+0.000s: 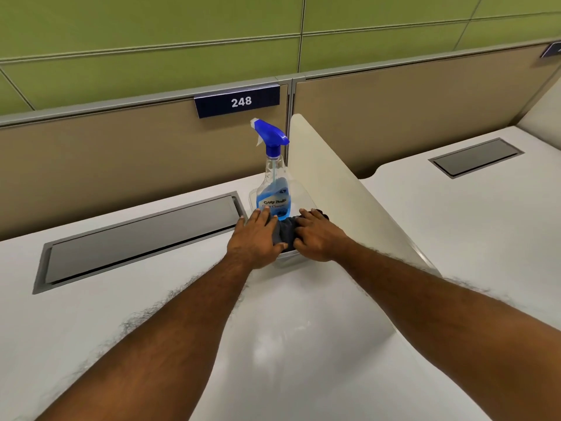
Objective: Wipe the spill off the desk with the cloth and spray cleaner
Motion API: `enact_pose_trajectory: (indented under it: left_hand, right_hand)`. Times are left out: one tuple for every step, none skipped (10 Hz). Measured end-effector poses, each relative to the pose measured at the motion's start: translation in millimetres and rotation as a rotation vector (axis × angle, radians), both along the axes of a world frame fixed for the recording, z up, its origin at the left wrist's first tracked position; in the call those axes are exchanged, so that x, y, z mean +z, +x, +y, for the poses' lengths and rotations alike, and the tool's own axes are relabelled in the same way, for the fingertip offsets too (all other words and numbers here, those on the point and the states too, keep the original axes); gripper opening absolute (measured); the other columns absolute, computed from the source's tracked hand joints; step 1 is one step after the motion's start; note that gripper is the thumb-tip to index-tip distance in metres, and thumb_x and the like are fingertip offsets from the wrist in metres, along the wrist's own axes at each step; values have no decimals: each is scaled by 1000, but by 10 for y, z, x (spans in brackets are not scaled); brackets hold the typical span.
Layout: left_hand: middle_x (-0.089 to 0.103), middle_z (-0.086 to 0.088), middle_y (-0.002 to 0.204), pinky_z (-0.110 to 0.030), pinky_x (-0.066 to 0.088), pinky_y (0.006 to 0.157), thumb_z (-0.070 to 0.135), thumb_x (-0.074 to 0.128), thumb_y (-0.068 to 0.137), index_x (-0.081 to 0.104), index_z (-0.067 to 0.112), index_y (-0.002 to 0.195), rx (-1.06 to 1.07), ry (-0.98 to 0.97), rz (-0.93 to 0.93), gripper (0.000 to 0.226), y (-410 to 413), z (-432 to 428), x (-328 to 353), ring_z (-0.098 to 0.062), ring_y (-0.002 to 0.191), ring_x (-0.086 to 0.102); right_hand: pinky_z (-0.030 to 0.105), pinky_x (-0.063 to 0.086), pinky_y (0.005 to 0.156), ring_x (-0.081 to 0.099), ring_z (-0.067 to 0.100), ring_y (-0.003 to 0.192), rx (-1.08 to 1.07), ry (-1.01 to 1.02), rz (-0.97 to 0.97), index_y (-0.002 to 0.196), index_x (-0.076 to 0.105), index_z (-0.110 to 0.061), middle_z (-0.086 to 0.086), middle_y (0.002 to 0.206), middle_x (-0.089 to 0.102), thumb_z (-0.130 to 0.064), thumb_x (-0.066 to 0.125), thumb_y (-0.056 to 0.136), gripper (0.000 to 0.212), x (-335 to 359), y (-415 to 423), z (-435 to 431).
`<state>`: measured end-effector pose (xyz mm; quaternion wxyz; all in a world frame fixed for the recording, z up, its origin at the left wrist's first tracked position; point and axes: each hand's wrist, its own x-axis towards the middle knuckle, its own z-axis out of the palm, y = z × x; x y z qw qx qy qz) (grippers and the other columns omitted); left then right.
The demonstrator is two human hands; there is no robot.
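Note:
A clear spray bottle (272, 183) with blue liquid and a blue trigger head stands upright in a clear plastic tub (290, 257) on the white desk (151, 299), against the divider. A dark grey cloth (285, 230) lies bunched in the tub in front of the bottle. My left hand (258, 238) rests on the cloth's left side with fingers fairly straight, fingertips touching the bottle's base. My right hand (317, 235) holds the cloth's right side with curled fingers. A faint shiny patch (273, 344) shows on the desk between my forearms.
A cream divider panel (340, 189) runs diagonally on the right of the tub. A grey cable hatch (139, 238) is set into the desk on the left. Tan partition walls with a "248" sign (239, 101) stand behind. Another desk lies to the right.

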<state>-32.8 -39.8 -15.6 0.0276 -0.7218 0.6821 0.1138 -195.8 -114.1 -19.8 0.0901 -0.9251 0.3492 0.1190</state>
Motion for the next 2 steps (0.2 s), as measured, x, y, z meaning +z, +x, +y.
enact_pose_trajectory:
  left_hand:
    - [15,-6,163,-50,17,121,59,40,94,20,22,153,5,-61,16,73,68,167,109,-25,150,13]
    - [7,-5,165,-48,13,122,61,38,94,15,23,154,48,-55,-38,74,214,375,200,-24,151,7]
  right_hand:
    - [47,11,122,34,28,140,10,-73,-67,128,59,-15,8,140,54,-37,29,99,48,89,-28,57]
    - [48,11,120,45,25,129,19,-130,-93,116,64,-17,6,128,62,-39,31,97,44,207,8,97]
